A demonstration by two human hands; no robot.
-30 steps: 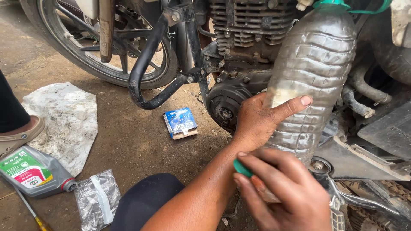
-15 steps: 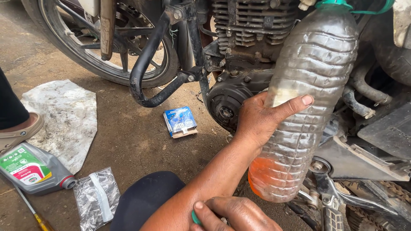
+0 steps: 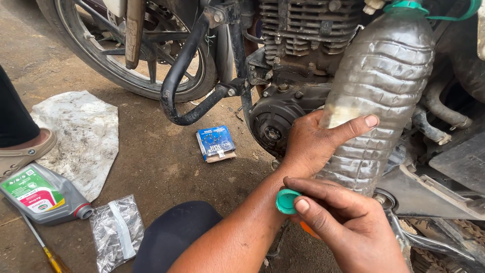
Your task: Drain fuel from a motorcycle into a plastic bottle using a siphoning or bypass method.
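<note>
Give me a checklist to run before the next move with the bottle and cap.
1. Grip on the plastic bottle: ok, the left hand is wrapped round its middle, thumb across the front.
2. Green cap: ok, pinched in the fingertips of the right hand.
3. Bottle's lower end: cannot tell, hidden behind the hands.
4. Bottle position: ok, upright, close against the motorcycle engine.
5. Loose things: ok, the blue box and grey oil can lie on the ground, apart from both hands.
</note>
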